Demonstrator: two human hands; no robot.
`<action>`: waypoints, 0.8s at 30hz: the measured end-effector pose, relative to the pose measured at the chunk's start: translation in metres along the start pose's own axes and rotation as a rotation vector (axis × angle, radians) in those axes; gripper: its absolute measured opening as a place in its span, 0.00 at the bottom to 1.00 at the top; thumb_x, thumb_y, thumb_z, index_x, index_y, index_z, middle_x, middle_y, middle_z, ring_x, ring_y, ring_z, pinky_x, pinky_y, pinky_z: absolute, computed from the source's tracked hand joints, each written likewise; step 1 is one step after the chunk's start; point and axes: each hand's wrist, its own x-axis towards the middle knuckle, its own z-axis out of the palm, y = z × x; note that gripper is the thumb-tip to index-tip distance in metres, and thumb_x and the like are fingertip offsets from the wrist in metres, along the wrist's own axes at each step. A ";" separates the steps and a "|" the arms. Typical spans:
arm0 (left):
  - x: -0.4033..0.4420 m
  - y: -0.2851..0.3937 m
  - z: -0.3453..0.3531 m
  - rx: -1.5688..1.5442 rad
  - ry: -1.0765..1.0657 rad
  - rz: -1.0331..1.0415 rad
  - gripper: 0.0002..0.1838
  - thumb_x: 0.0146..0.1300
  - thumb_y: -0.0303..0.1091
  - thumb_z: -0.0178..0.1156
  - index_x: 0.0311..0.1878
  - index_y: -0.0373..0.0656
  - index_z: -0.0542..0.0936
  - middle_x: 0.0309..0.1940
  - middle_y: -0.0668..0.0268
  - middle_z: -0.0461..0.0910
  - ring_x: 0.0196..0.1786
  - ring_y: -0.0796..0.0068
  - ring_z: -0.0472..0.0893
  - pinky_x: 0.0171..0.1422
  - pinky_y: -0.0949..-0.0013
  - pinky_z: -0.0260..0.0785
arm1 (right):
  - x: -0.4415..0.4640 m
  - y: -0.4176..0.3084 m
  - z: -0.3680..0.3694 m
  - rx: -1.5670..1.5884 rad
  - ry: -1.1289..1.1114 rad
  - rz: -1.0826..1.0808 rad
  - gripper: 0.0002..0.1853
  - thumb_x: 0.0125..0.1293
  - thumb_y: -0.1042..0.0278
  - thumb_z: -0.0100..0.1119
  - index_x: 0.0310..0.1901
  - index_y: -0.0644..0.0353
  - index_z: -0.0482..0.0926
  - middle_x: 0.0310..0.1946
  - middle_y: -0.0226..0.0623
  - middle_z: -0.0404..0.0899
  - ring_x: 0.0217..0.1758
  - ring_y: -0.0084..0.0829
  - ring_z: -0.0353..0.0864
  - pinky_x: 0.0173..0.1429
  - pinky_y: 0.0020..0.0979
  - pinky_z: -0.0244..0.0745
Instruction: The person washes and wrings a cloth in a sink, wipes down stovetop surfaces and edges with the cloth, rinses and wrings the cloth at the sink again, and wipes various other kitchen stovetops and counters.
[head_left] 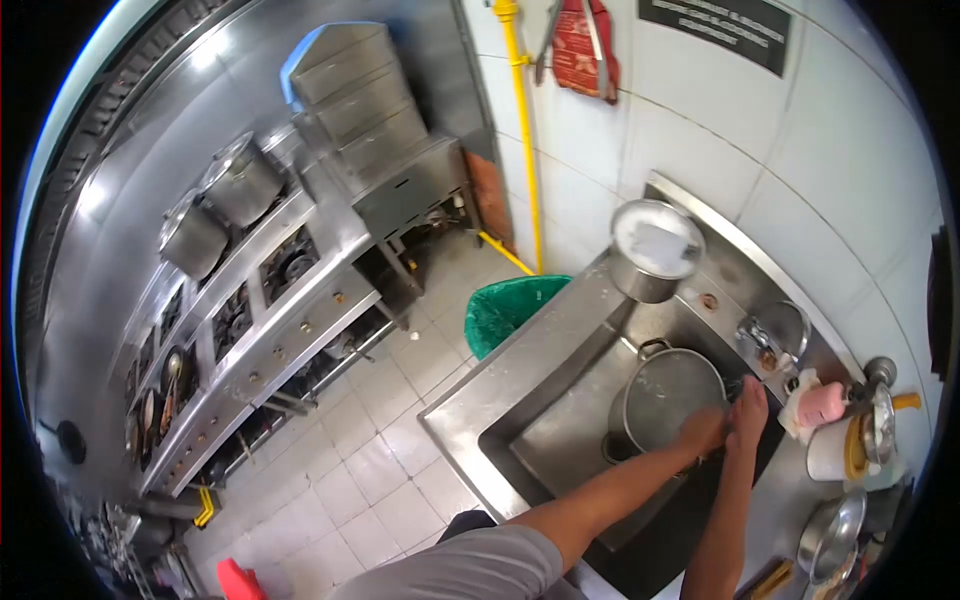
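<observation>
My left hand is over the near right rim of a large metal pot in the sink; motion blur hides its fingers. Close beside it is my right hand, its fingers seemingly stretched upward, with nothing visible in it. Whether the two hands touch is not clear. The pot has side handles and a greyish inside. It stands in a steel sink, below a tap on the back ledge. A second pot, with something whitish in its top, sits at the sink's far end.
Along the right ledge are a pink bottle, a white tub and a metal bowl. Left of the sink stands a green-lined bin on the tiled floor. Across the aisle runs a stove bearing pots and pans.
</observation>
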 end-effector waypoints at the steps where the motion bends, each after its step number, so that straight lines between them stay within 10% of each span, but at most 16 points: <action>1: 0.005 0.001 0.004 0.032 0.026 0.014 0.09 0.51 0.33 0.62 0.33 0.38 0.81 0.33 0.51 0.82 0.37 0.51 0.82 0.41 0.56 0.73 | 0.008 0.002 -0.003 0.006 -0.032 0.004 0.10 0.68 0.60 0.56 0.43 0.56 0.76 0.16 0.18 0.63 0.16 0.13 0.61 0.19 0.20 0.56; 4: 0.053 -0.029 0.015 -0.268 -0.262 0.348 0.17 0.49 0.43 0.68 0.38 0.42 0.82 0.40 0.58 0.82 0.40 0.67 0.79 0.44 0.60 0.73 | 0.035 0.007 -0.012 0.118 -0.178 0.012 0.13 0.66 0.58 0.59 0.45 0.56 0.76 0.25 0.23 0.70 0.27 0.17 0.70 0.31 0.22 0.67; 5: 0.054 0.000 -0.032 -0.188 -0.668 -0.070 0.29 0.48 0.53 0.69 0.52 0.49 0.80 0.46 0.59 0.81 0.48 0.59 0.79 0.53 0.55 0.70 | 0.037 0.000 -0.018 0.264 -0.352 -0.006 0.20 0.64 0.55 0.61 0.50 0.60 0.75 0.35 0.30 0.77 0.39 0.25 0.76 0.45 0.27 0.73; 9: 0.048 0.021 -0.088 -0.707 -0.864 -0.282 0.29 0.51 0.51 0.71 0.51 0.43 0.77 0.46 0.64 0.80 0.46 0.67 0.81 0.50 0.54 0.72 | 0.023 -0.038 -0.032 0.159 -0.649 0.008 0.26 0.61 0.61 0.64 0.58 0.64 0.72 0.49 0.38 0.78 0.51 0.30 0.77 0.55 0.32 0.73; 14: 0.043 0.030 -0.093 -0.720 -0.980 -0.302 0.23 0.56 0.40 0.69 0.53 0.43 0.76 0.46 0.63 0.80 0.46 0.66 0.81 0.51 0.60 0.73 | -0.005 -0.068 -0.013 -0.237 -0.678 -0.013 0.19 0.57 0.66 0.66 0.49 0.63 0.77 0.47 0.38 0.80 0.45 0.27 0.79 0.50 0.29 0.75; 20: 0.031 0.032 -0.065 -1.151 -1.062 -0.224 0.21 0.56 0.32 0.68 0.52 0.42 0.75 0.46 0.65 0.80 0.48 0.68 0.79 0.51 0.60 0.73 | -0.032 -0.089 -0.011 0.091 -0.543 0.017 0.16 0.58 0.73 0.64 0.49 0.64 0.77 0.35 0.38 0.82 0.37 0.26 0.79 0.43 0.28 0.77; 24: 0.016 0.009 -0.023 -0.922 -0.818 -0.223 0.22 0.53 0.31 0.68 0.52 0.42 0.73 0.42 0.63 0.79 0.47 0.70 0.79 0.50 0.64 0.73 | -0.033 -0.079 -0.018 -0.069 -0.566 -0.002 0.16 0.60 0.72 0.63 0.50 0.64 0.78 0.29 0.34 0.79 0.29 0.22 0.77 0.35 0.25 0.75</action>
